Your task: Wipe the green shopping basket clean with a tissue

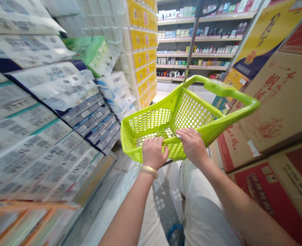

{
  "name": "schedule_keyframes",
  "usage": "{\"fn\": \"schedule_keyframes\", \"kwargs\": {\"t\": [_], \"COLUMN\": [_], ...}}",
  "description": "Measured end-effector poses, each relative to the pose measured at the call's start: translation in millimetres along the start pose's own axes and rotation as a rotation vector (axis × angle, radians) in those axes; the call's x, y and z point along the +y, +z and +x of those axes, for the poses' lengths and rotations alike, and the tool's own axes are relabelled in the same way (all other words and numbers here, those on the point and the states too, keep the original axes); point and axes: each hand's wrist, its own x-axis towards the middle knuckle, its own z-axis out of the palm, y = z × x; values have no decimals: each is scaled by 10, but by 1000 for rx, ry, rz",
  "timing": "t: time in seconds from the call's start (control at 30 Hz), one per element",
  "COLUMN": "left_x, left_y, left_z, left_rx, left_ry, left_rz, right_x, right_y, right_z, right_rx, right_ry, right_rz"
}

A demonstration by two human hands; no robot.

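Note:
A lime-green plastic shopping basket (pixel 151 118) with lattice sides stands tilted in front of me, and nothing shows inside it. My left hand (pixel 153 152), with a gold-coloured bangle at the wrist, has its fingers hooked over the near rim. Further right on that same rim, my right hand (pixel 192 141) is closed with its fingers over the edge. A small white piece (pixel 178 135) peeks out at the right fingertips; what it is I cannot make out. The basket's thick looped handle (pixel 248 102) rises on the right, beyond my right hand.
Stacked tissue packs (pixel 53 85) line the left side. Yellow-and-white paper packs (pixel 143 51) tower behind them. Cardboard cartons (pixel 274 112) crowd the right. A grey metal pole (pixel 192 48) stands behind the basket. Shelves of small bottles and boxes (pixel 202 34) fill the back.

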Motion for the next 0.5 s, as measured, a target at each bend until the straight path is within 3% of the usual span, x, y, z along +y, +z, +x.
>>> {"fn": "schedule_keyframes", "kwargs": {"t": [0.23,0.3,0.5], "left_x": [-103,-107,-167], "left_y": [-22,-29,-54], "left_z": [-22,-18,-21], "left_rx": [5,7,-3], "left_ry": [46,49,68], "left_rz": [13,20,8], "right_x": [407,361,70], "right_y": [-280,-264,-110], "right_z": [58,56,-5], "right_rx": [176,186,8], "right_ry": [140,141,-6], "right_rz": [-111,-103,-14]}}
